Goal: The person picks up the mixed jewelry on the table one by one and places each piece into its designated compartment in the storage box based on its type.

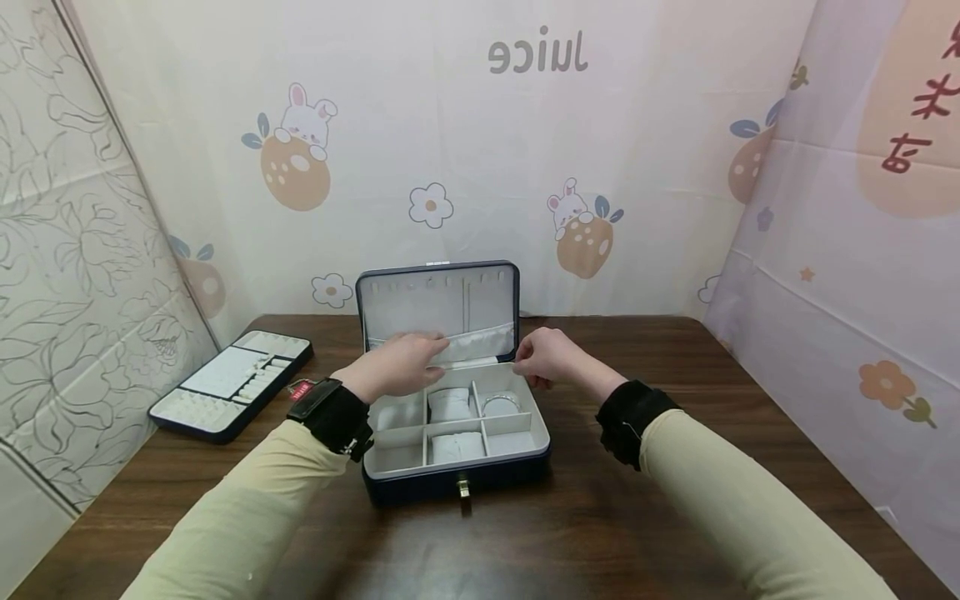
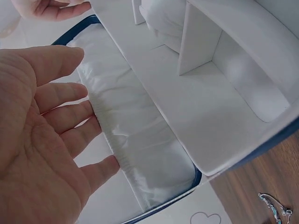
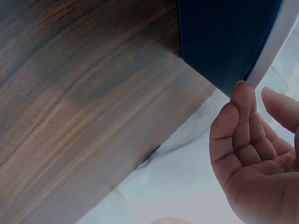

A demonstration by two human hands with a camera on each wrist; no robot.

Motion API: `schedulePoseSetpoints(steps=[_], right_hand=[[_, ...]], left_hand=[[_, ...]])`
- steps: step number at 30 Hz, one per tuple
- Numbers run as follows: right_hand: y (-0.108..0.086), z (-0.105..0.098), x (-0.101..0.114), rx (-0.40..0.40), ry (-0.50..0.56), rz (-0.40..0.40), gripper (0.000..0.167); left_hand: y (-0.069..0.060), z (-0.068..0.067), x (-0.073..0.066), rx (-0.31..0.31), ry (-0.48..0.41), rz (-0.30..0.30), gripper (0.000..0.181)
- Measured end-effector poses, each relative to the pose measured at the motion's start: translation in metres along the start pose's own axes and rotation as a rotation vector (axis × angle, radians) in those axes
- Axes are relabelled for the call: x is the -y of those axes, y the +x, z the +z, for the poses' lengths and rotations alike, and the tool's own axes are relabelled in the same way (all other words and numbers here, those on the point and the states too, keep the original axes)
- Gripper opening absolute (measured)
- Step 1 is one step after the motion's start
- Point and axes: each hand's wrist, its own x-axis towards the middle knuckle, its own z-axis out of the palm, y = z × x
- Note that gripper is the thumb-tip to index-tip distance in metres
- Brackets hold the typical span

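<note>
A dark blue jewelry box [image 1: 536, 468] with pale lining stands on the table, its lid [image 1: 420, 304] raised. White cushions [image 1: 450, 406] and a round silvery bangle [image 1: 500, 406] sit in its compartments. My left hand [image 1: 401, 364] hovers before the lid's gathered pocket [image 1: 487, 342]. In the left wrist view, its relaxed fingers [image 2: 77, 109] are spread by the pocket's elastic edge and hold nothing. My right hand [image 1: 553, 357] is at the box's back right corner. Its fingers bend loosely in the right wrist view, apart from the thumb; whether a fingertip touches the rim I cannot tell.
A shallow jewelry tray [image 1: 217, 429] with pale sections and ring rolls lies to the left on the wooden table [image 1: 622, 533]. Beside it is a red tag [image 1: 300, 389]. A thin chain [image 1: 466, 304] hangs inside the lid. Printed cloth [image 1: 450, 125] stands behind the table.
</note>
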Motion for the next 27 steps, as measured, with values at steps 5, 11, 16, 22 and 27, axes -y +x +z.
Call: schedulePoseSetpoints(steps=[5, 11, 16, 22, 27], right_hand=[[0.0, 0.002, -0.002, 0.01, -0.001, 0.02, 0.009], [-0.002, 0.004, -0.003, 0.015, 0.001, 0.023, 0.008], [-0.002, 0.004, -0.004, 0.03, -0.006, 0.014, 0.006], [-0.002, 0.004, -0.005, 0.026, -0.018, 0.012, 0.009], [-0.002, 0.006, -0.005, 0.021, -0.027, 0.022, 0.013]], left_hand=[[-0.001, 0.001, 0.004, -0.029, -0.008, 0.005, 0.051], [-0.004, 0.003, 0.006, -0.042, 0.006, 0.033, 0.051], [-0.007, 0.003, 0.008, -0.03, -0.004, 0.027, 0.052], [-0.011, 0.002, 0.011, -0.019, -0.019, 0.013, 0.053], [-0.015, -0.001, 0.013, -0.01, -0.046, -0.011, 0.052]])
